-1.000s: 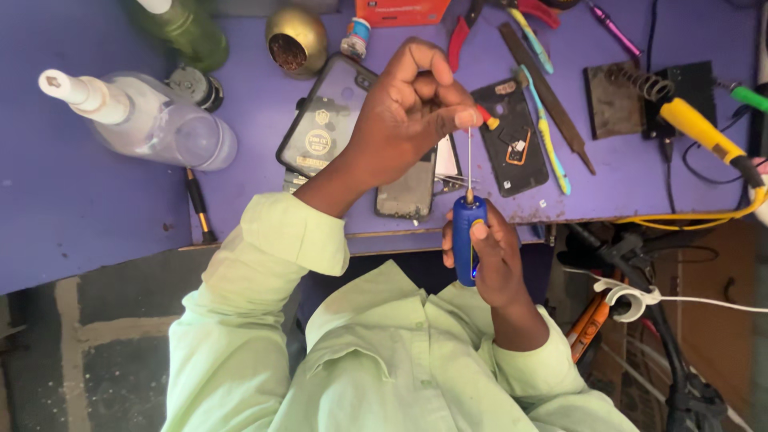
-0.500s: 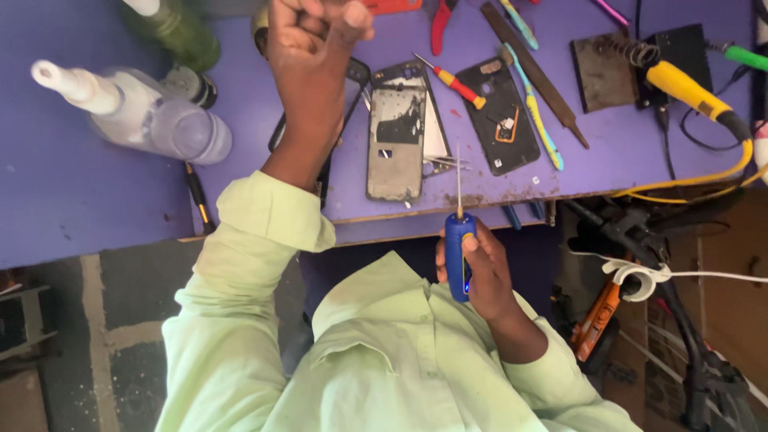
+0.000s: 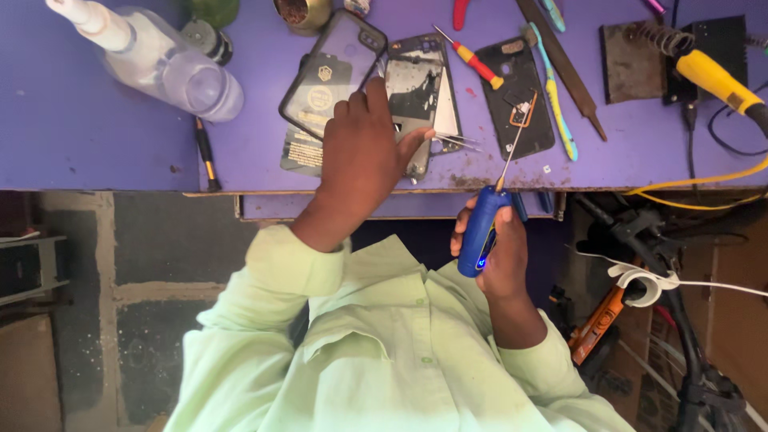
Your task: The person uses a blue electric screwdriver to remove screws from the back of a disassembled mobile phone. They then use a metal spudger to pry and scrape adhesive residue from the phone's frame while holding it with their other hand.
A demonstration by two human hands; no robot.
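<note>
Phone repair is mid-way on the purple bench point(image 3: 96, 152): my left hand point(image 3: 364, 156) lies flat over the opened phone point(image 3: 416, 96), fingers spread and pressing on its lower part rather than curled round it, thumb out toward the pale panel at its right edge. My right hand point(image 3: 496, 252) is clenched around the blue electric screwdriver point(image 3: 480, 232), held just off the near edge of the bench with its thin bit slanting up toward the black back cover point(image 3: 520, 96); the tip is apart from the opened phone.

Beside my left hand lies a dark phone case point(image 3: 328, 76), touching the phone's left side. A small red-handled screwdriver point(image 3: 476, 58), a teal toothbrush point(image 3: 552, 88) and a yellow soldering iron point(image 3: 712, 76) sit farther right, a clear spray bottle point(image 3: 152, 60) well to the left.

I judge this to be the steadying step, before driving or drawing a screw. The next move calls for swinging the bit over to the phone and seating it squarely in a screw head while my left hand keeps the body from sliding; which screw, I cannot tell.
</note>
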